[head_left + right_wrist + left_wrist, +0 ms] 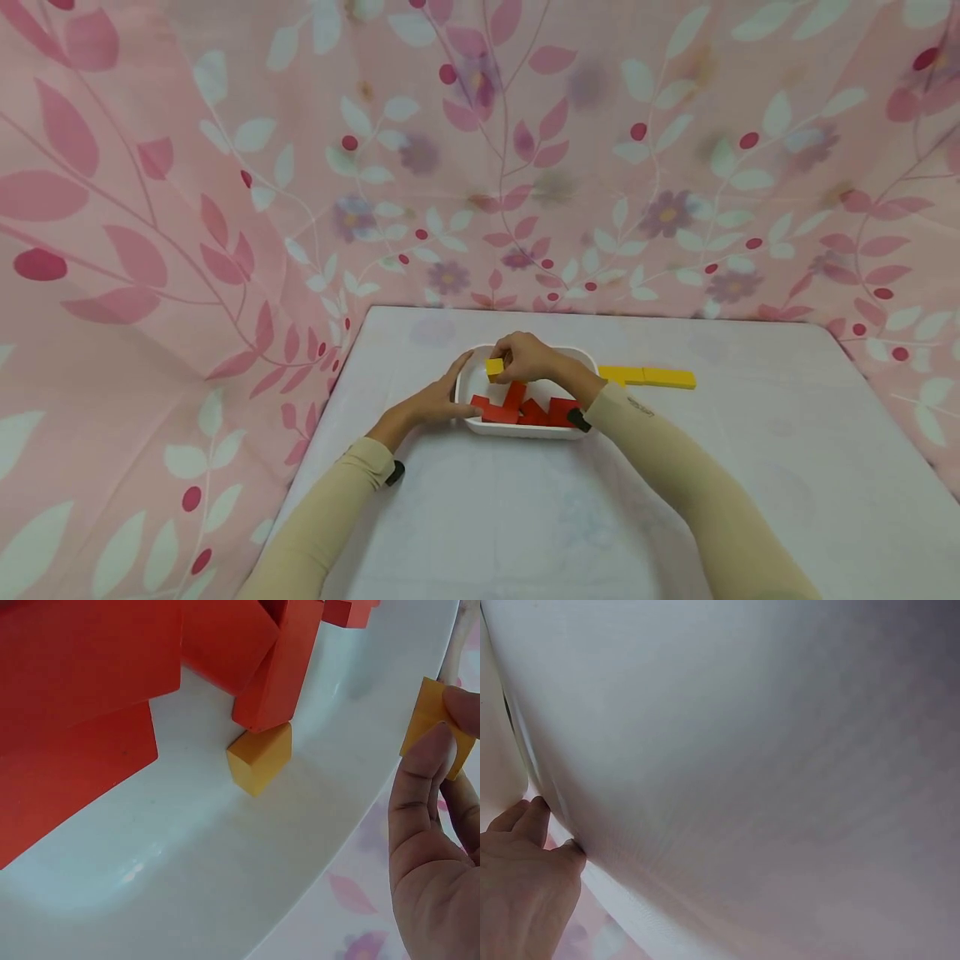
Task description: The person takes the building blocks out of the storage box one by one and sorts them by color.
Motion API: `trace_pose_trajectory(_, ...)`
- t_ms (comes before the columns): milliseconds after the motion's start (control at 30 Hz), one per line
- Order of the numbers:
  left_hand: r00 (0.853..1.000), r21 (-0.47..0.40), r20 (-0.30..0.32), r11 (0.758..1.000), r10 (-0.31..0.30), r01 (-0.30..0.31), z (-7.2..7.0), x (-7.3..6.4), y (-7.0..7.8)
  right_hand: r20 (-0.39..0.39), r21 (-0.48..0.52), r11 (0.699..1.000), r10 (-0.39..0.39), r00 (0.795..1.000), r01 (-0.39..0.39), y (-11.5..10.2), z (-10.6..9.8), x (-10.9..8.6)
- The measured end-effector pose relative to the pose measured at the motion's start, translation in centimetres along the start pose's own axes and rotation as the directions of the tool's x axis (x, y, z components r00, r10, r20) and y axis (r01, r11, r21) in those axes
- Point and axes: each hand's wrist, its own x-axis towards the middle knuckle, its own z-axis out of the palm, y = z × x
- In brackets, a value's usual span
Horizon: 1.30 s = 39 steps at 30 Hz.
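Observation:
A white tray (525, 432) stands on the table and holds several red blocks (501, 414). My right hand (527, 357) pinches a small yellow block (494, 370) between thumb and fingers above the far part of the tray. In the right wrist view the pinched block (426, 720) shows near the rim, and a second yellow block (259, 759) lies on the tray floor against a red one (279, 671). My left hand (429, 402) rests at the tray's left end, thumb and fingers spread along its rim; the left wrist view shows these fingers (534, 821) nearly straight.
Flat yellow blocks (670, 378) lie in a row on the table to the right of the tray, partly behind my right forearm. A white cloth covers the table (487, 517). Pink floral fabric (525, 167) hangs behind and at the left.

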Motion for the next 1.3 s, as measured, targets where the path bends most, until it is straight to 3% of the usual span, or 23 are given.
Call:
trace_pose_trajectory(500,1.0,-0.005,-0.002,1.0,0.018,-0.018,0.0,-0.1,-0.4,-0.015,0.046,0.999,0.001,1.0,0.0,-0.1,-0.6,-2.3)
trace_pose_trajectory(933,1.0,-0.031,-0.024,0.999,0.01,-0.01,0.7,0.1,-0.7,-0.09,0.02,0.999,-0.031,0.996,0.033,0.9,-3.4,-4.6)
trace_pose_trajectory(1300,0.999,-0.022,-0.023,0.999,0.022,-0.022,0.5,0.2,-0.4,-0.136,-0.006,1.0,-0.007,0.991,0.007,2.7,-5.2,-7.3)
